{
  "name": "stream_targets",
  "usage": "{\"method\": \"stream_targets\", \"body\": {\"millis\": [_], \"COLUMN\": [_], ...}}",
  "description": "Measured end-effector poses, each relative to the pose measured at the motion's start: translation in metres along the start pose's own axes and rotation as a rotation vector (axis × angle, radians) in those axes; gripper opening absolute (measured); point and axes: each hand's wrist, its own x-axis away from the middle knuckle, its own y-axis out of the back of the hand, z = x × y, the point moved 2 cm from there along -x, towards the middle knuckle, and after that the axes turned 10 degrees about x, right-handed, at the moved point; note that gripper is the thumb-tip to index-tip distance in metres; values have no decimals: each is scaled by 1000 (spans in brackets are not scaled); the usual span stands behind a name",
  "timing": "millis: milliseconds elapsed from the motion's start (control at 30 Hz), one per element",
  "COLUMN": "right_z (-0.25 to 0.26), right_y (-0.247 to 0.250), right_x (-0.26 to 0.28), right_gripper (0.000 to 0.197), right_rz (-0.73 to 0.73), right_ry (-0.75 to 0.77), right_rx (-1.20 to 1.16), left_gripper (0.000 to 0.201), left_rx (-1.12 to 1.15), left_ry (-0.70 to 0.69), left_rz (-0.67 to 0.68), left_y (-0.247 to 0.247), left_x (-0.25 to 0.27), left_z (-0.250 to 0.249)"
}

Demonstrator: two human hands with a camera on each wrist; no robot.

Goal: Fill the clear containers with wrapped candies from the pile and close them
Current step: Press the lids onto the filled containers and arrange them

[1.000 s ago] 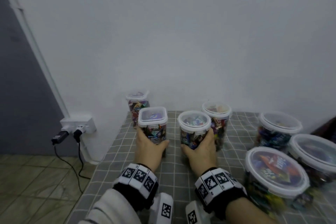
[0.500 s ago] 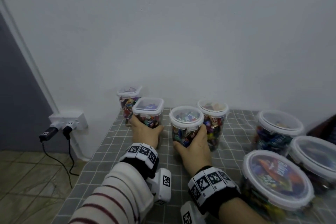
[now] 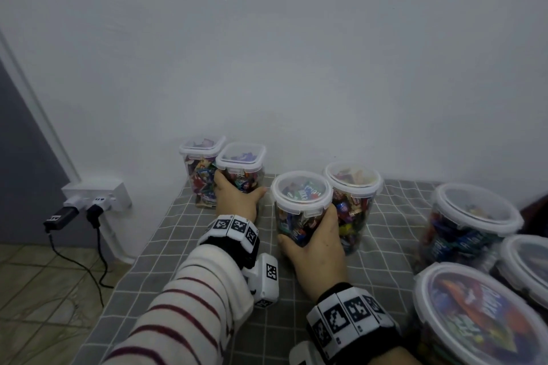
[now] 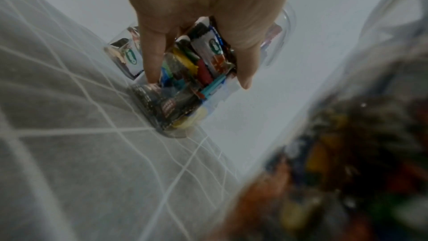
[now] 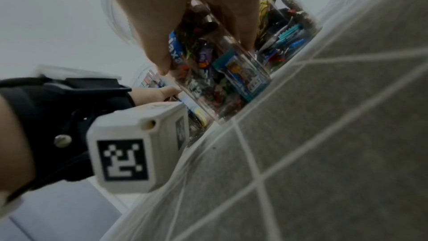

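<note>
My left hand [image 3: 237, 198] grips a square clear container [image 3: 240, 167] full of wrapped candies, lid on, near the wall at the table's back left. In the left wrist view its fingers [image 4: 151, 58] and thumb wrap the candy-filled container [image 4: 185, 87], whose base sits on the cloth. My right hand [image 3: 314, 243] grips a round lidded container [image 3: 301, 204] of candies near the table's middle. The right wrist view shows that round container [image 5: 222, 80] held between thumb and fingers [image 5: 241, 30].
A second square container [image 3: 199, 175] stands against the wall, left of the held one. Another round one [image 3: 354, 195] stands just behind my right hand. Three large lidded tubs [image 3: 471, 222] crowd the right side. Grey checked cloth [image 3: 184, 234] covers the table; a wall socket [image 3: 95, 195] sits left.
My left hand has pushed the square container back and left toward the wall, beside the other square one. My right hand stays on the round container.
</note>
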Motion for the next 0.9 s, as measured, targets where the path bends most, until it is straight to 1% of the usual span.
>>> {"method": "stream_targets", "body": {"millis": [133,233,433,533,567,600,667,733,833,900], "right_z": [-2,-3,-3,-1,1,2,6,8,12,15], "right_y": [-3,-4,-4,-3,-2,-2,-3,-5,-10,-14], "right_x": [-2,-3,-4,-4,-4,-4,-6,-10,-17,-22], "right_gripper": [103,103,103,103,103,103,102,103,104,102], "right_rz": [4,4,11,19,25,30,28,44,55,35], "right_ry": [2,3,-4,1,1,1,2,-2,-22,-32], "right_rx": [2,-10,-8,15,21,25,25,29,44,52], "left_gripper": [109,112,115,112,107,97,70,58,56,63], "left_rx": [-42,-59,-67,-85,-97,-112,-139,-157,-208,-205], "left_ry": [17,22,37,59,64,59,31,8,-20,-17], "left_rz": [22,14,37,109,134,136,82,13,-83,-94], "left_y": [-9,-13,-14,-3,4,12,34,57,86,95], "left_x": [-12,-18,-21,-14,-12,-11,-13,-18,-32,-42], "left_z": [0,1,0,12,17,21,25,20,12,10]}}
